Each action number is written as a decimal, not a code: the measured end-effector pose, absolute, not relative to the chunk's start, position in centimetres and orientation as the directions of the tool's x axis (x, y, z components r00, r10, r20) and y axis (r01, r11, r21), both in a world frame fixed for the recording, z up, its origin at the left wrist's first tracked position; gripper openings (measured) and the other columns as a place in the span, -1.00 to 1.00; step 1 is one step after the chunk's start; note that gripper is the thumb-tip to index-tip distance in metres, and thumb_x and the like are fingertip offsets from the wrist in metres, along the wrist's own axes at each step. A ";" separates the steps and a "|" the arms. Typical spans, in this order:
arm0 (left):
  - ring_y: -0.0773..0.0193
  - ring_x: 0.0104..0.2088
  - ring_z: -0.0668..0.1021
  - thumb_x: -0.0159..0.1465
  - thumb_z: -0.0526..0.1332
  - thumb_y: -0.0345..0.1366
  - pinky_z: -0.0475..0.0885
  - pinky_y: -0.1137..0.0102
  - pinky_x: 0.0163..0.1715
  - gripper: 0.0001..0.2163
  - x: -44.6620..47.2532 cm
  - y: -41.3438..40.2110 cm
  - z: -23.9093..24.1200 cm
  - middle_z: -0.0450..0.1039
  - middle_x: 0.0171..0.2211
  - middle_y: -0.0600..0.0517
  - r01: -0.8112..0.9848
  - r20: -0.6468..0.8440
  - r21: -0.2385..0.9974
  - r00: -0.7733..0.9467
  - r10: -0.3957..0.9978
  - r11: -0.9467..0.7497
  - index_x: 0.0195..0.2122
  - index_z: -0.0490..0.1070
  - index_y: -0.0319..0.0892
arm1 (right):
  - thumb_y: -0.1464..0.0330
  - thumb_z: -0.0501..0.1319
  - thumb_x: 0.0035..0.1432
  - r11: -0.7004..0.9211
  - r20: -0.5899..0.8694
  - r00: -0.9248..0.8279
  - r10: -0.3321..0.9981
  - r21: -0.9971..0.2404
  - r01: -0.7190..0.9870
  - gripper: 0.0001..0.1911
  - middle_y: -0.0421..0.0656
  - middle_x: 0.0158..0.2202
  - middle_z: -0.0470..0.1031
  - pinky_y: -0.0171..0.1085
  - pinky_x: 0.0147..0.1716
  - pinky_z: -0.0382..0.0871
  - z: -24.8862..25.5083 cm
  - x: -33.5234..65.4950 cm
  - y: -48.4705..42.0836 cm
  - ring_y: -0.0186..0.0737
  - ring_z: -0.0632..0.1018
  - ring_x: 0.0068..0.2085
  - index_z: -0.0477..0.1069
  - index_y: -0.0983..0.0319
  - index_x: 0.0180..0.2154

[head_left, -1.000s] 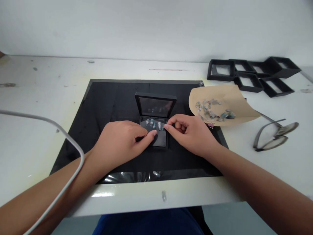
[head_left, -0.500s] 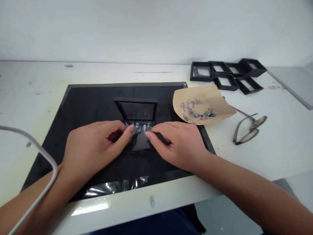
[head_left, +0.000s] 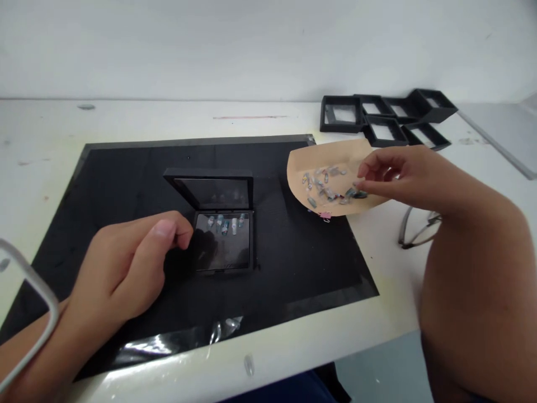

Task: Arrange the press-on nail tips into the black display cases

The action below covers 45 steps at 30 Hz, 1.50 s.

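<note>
A small black case [head_left: 250, 240] stands with its clear-windowed lid [head_left: 212, 193] raised. In it, a row of small decorated press-on nails [head_left: 225, 226] lies along the back. Just left of the case rests my left hand [head_left: 134, 257], fingers curled in and thumb against them, with nothing visible in it. My right hand [head_left: 394, 173] is over the right side of a curved brown paper [head_left: 356, 154], thumb and fingertips pinched close together. Whether a nail is between them is too small to tell. Several loose press-on nails [head_left: 331, 193] lie on the paper.
A black mat [head_left: 293, 268] covers the middle of the white table [head_left: 398, 285]. Several black box frames [head_left: 342, 115] stand at the back right. Glasses [head_left: 413, 240] lie partly behind my right arm. A pink clip [head_left: 325, 215] is at the paper's edge; a white cable [head_left: 37, 285] crosses my left forearm.
Both hands have left the case, where they were pinching at the nails. My right hand has gone right to the brown paper; my left has drawn back leftward. The nail row is uncovered.
</note>
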State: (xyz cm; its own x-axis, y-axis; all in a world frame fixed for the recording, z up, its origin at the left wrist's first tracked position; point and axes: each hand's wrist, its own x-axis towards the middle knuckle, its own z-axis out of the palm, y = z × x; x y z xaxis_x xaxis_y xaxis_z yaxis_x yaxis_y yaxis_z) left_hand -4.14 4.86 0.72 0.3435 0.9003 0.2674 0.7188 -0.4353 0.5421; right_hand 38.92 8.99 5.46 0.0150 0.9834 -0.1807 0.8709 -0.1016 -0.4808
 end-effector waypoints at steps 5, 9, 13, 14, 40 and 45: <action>0.38 -0.59 0.34 0.50 -0.04 -0.22 0.17 0.35 -0.52 -0.59 -3.9 5.1 0.9 0.34 -0.61 0.20 0.724 0.261 0.563 0.302 0.917 -0.399 -0.46 0.45 -0.07 | 0.33 0.44 0.15 -0.189 -0.316 0.063 0.947 -0.386 0.903 -0.72 -0.16 -0.32 0.61 -0.13 -0.27 0.39 4.8 38.7 9.1 -0.22 0.56 -0.30 0.59 0.20 -0.07; 0.38 -0.55 0.35 0.51 -0.02 -0.24 0.21 0.38 -0.47 -0.58 -3.0 5.1 1.3 0.34 -0.60 0.18 0.678 0.228 0.651 0.255 0.940 -0.342 -0.45 0.49 -0.11 | 0.23 0.48 0.12 -0.230 -0.324 0.132 0.937 -0.288 0.930 -0.71 -0.12 -0.37 0.65 -0.09 -0.30 0.37 3.5 39.5 9.9 -0.17 0.58 -0.35 0.68 0.22 -0.13; 0.36 -0.53 0.36 0.54 -0.01 -0.24 0.27 0.39 -0.45 -0.57 -2.8 5.0 1.4 0.31 -0.59 0.16 0.661 0.215 0.681 0.231 0.949 -0.316 -0.41 0.53 -0.14 | 0.20 0.47 0.16 -0.212 -0.309 0.135 0.941 -0.230 0.950 -0.81 -0.12 -0.37 0.67 -0.09 -0.32 0.32 3.1 39.5 10.3 -0.19 0.57 -0.38 0.70 0.16 -0.24; 0.36 -0.53 0.35 0.55 -0.01 -0.24 0.27 0.40 -0.45 -0.57 -2.9 4.9 1.4 0.30 -0.59 0.15 0.651 0.225 0.689 0.225 0.948 -0.318 -0.41 0.53 -0.15 | 0.20 0.46 0.17 -0.204 -0.306 0.130 0.943 -0.224 0.953 -0.82 -0.13 -0.38 0.66 -0.09 -0.32 0.31 3.1 39.5 10.2 -0.21 0.56 -0.39 0.70 0.15 -0.25; 0.30 -0.34 0.58 0.34 0.37 -0.37 0.59 0.34 -0.35 -0.78 -0.8 3.8 0.9 0.57 -0.12 -0.01 0.305 0.799 0.213 0.492 0.345 -0.928 0.00 0.60 -0.06 | 0.19 0.37 0.41 -0.283 -0.092 -0.648 0.756 -0.939 -0.196 -0.75 -0.36 -0.50 0.29 -0.37 -0.52 0.03 2.4 23.7 4.0 -0.47 0.22 -0.50 0.42 0.19 -0.22; 0.26 -0.01 0.70 0.36 0.45 -0.34 0.65 0.48 0.06 -0.64 -0.3 3.7 0.4 0.65 0.02 -0.11 0.224 0.731 0.425 0.486 0.478 -0.877 0.16 0.53 -0.24 | 0.21 0.42 0.35 -0.290 -0.120 -0.659 0.743 -0.944 -0.156 -0.74 -0.36 -0.53 0.33 -0.39 -0.53 0.06 2.3 23.4 4.0 -0.47 0.24 -0.52 0.43 0.20 -0.26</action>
State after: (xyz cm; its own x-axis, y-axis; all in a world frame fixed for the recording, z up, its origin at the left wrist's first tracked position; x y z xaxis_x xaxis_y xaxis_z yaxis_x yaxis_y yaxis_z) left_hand -0.25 3.67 0.37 0.4860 0.4782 0.7315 0.2236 -0.8772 0.4249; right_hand 23.39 3.97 2.30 -0.6587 0.7428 -0.1196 -0.1557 -0.2901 -0.9443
